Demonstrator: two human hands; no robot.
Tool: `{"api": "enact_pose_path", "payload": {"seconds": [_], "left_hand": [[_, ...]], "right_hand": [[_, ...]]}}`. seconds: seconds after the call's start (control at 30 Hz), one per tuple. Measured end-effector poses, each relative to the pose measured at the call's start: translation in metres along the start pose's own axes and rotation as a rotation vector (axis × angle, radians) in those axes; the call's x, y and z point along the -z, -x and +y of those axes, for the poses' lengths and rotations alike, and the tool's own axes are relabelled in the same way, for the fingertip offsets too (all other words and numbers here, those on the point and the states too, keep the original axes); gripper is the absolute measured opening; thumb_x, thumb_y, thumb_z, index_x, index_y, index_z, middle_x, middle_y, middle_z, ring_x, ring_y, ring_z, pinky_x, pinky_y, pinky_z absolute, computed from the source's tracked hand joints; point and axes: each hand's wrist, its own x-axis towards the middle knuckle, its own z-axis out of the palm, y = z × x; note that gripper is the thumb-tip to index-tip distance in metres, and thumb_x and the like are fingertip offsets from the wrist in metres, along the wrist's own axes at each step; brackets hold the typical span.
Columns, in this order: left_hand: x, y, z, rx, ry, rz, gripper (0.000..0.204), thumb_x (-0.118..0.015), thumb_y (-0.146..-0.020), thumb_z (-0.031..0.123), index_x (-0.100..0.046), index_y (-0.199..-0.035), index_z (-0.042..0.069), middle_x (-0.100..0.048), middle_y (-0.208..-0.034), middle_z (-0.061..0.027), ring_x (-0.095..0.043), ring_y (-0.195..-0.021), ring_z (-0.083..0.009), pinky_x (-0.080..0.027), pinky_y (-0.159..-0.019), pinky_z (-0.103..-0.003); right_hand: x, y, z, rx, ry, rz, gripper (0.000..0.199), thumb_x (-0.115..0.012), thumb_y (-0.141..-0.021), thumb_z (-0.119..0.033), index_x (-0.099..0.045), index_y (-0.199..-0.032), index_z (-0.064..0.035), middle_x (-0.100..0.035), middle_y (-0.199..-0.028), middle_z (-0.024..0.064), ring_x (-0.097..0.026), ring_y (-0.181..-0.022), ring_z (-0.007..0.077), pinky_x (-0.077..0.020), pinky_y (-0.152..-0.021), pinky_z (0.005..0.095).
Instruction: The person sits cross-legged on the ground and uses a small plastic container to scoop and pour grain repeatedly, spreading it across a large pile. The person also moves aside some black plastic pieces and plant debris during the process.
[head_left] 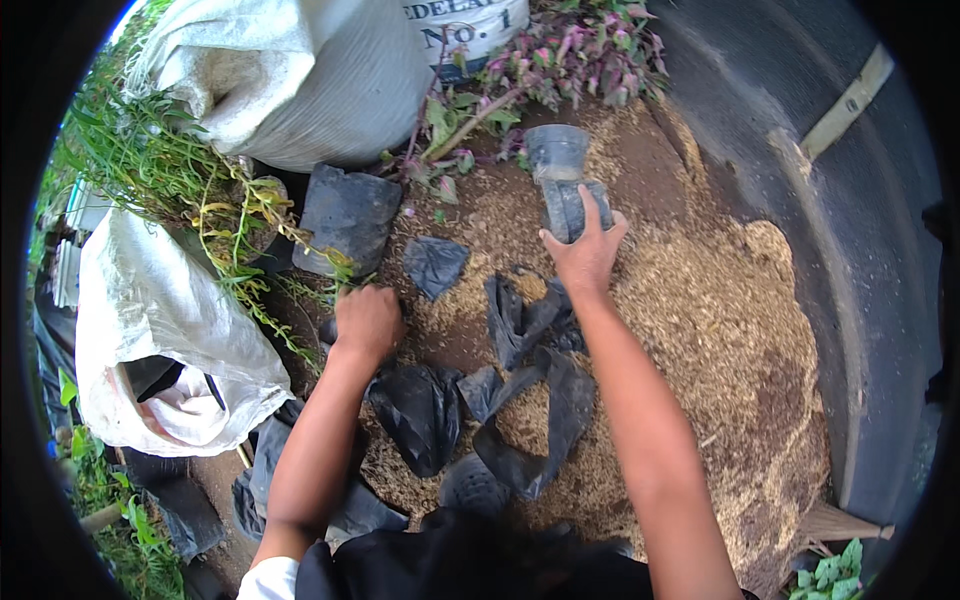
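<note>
One black bag (570,205) under right fingers (598,215)

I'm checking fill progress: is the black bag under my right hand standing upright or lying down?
Lying down: the black bag rests on its side on the husk-strewn soil, mouth pointing away from the right hand.

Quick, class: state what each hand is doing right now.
Left hand: closed in a fist, resting on the husk-strewn soil.
Right hand: gripping a black plastic nursery bag.
</note>
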Motion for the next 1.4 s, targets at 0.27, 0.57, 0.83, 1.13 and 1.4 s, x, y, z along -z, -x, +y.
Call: {"api": "enact_pose_path", "payload": {"seconds": [0.27, 0.57, 0.83, 1.13, 1.4], "left_hand": [[-0.007, -0.047, 0.003, -0.284, 0.693, 0.295, 0.073, -0.074, -0.095, 0.022, -0.047, -0.159, 0.000, -0.044, -0.165, -0.0280, -0.044, -0.152, -0.0457, -0.039, -0.125, -0.050], [-0.061, -0.098, 0.046, 0.035, 0.666, 0.619, 0.083, -0.062, -0.089, 0.005, -0.029, -0.165, -0.009, -0.035, -0.168, -0.0335, -0.034, -0.156, -0.0489, -0.029, -0.130, -0.055], [-0.054, -0.101, 0.046, 0.153, 1.207, 0.736, 0.073, -0.049, -0.089, 0.005, -0.039, -0.159, -0.013, -0.045, -0.160, -0.0369, -0.041, -0.152, -0.0501, -0.029, -0.130, -0.051], [-0.053, -0.081, 0.029, 0.159, 1.530, 0.829, 0.065, -0.049, -0.107, 0.032, -0.048, -0.157, -0.009, -0.052, -0.159, -0.0292, -0.050, -0.147, -0.0417, -0.034, -0.124, -0.046], [-0.015, -0.044, 0.026, -0.194, 1.401, 0.881, 0.070, -0.048, -0.109, 0.040, -0.045, -0.161, -0.006, -0.045, -0.167, -0.0273, -0.036, -0.160, -0.0397, -0.025, -0.131, -0.048]], "right_hand": [[-0.032, 0.017, -0.008, -0.217, -0.185, 0.100, 0.098, -0.096, -0.074, -0.013, -0.046, -0.158, -0.0204, -0.030, -0.145, 0.0245, -0.043, -0.132, 0.0467, -0.0444, -0.114, 0.0543], [-0.113, 0.050, -0.077, -0.167, -0.211, 0.064, 0.102, -0.097, -0.070, -0.015, -0.045, -0.157, -0.0212, -0.029, -0.145, 0.0268, -0.042, -0.130, 0.0504, -0.0413, -0.113, 0.0573], [-0.136, 0.043, -0.129, -0.174, -0.254, -0.179, 0.101, -0.095, -0.068, -0.020, -0.044, -0.156, -0.0231, -0.029, -0.147, 0.0271, -0.042, -0.130, 0.0543, -0.0436, -0.111, 0.0604], [-0.122, 0.050, -0.136, -0.150, -0.273, -0.413, 0.104, -0.098, -0.066, -0.030, -0.045, -0.155, -0.0196, -0.043, -0.140, 0.0246, -0.048, -0.133, 0.0473, -0.0446, -0.115, 0.0526], [-0.089, 0.047, -0.120, -0.535, -0.955, -0.634, 0.083, -0.081, -0.089, -0.018, -0.043, -0.162, -0.0102, -0.056, -0.146, 0.0149, -0.063, -0.129, 0.0272, -0.0668, -0.095, 0.0454]]}}
